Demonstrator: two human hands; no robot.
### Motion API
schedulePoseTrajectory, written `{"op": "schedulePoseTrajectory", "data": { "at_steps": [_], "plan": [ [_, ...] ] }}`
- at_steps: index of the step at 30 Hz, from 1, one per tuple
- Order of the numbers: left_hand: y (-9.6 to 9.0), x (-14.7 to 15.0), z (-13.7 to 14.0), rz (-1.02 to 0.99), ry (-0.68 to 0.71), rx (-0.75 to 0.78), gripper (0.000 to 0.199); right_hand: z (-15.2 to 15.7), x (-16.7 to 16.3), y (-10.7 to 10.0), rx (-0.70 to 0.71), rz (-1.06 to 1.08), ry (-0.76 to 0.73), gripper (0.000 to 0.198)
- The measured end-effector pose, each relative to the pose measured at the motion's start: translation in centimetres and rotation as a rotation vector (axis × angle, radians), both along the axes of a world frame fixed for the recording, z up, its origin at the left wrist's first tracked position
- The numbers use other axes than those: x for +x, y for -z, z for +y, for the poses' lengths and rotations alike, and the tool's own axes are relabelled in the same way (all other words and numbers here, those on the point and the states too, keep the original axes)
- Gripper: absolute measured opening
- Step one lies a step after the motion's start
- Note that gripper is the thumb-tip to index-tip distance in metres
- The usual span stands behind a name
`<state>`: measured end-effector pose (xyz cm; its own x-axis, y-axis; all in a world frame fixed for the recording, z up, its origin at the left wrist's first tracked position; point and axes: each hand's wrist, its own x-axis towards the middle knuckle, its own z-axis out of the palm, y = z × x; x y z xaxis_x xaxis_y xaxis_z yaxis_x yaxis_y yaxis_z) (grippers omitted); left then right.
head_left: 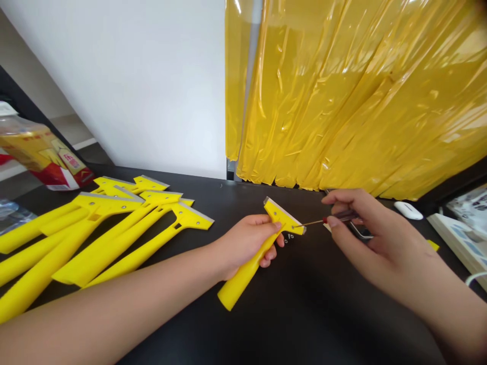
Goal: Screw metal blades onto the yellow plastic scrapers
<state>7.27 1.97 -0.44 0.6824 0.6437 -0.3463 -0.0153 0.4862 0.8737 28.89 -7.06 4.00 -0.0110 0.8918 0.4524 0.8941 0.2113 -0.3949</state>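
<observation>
My left fingers [268,257] clamp scraper [249,271], likely bracing it; right fingers [344,235] clamp screwdriver [345,216] at screw [292,227]. Other scrapers [114,241] lie left on tabletop [304,314], probably freeing workspace.

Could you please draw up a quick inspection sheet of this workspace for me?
Surface: dark tabletop, smooth-looking.
Job's things: held yellow scraper; screwdriver with its tip at the scraper's head; small loose pieces below the head; yellow scrapers overlapping at the left.
Clutter: labelled bottle at the left; white rounded object at the right.
Grippers: bare left hand grips the scraper; bare right hand holds the screwdriver.
Cables: white cable, far right.
Surroundings: white panel and wrinkled yellow sheeting behind.
</observation>
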Motion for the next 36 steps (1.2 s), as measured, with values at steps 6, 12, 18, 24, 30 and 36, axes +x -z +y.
{"op": "schedulePoseTrajectory", "data": {
  "at_steps": [6,12,18,24,30,36],
  "plan": [
    [0.2,-0.1,0.0,-0.014,0.006,0.008,0.023,-0.1,-0.2,0.1,0.025,-0.031,-0.003,0.021],
    [0.1,-0.1,0.1,-0.006,0.014,0.015,0.024,-0.2,-0.2,-0.1,-0.009,-0.004,0.062,0.027],
    [0.2,0.0,0.1,0.009,0.021,0.031,0.023,-0.6,-0.7,-0.5,0.034,0.054,0.066,0.02],
    [0.4,-0.1,0.0,0.019,0.056,0.075,0.028,-0.4,-1.1,0.2,0.121,0.046,-0.023,0.02],
    [0.2,0.0,0.1,0.042,0.072,0.085,0.029,0.4,-1.1,1.0,0.086,-0.012,-0.067,0.019],
    [0.3,0.0,0.1,0.11,0.111,0.143,0.029,0.2,-1.0,0.8,0.084,-0.001,-0.036,0.017]
  ]
}}
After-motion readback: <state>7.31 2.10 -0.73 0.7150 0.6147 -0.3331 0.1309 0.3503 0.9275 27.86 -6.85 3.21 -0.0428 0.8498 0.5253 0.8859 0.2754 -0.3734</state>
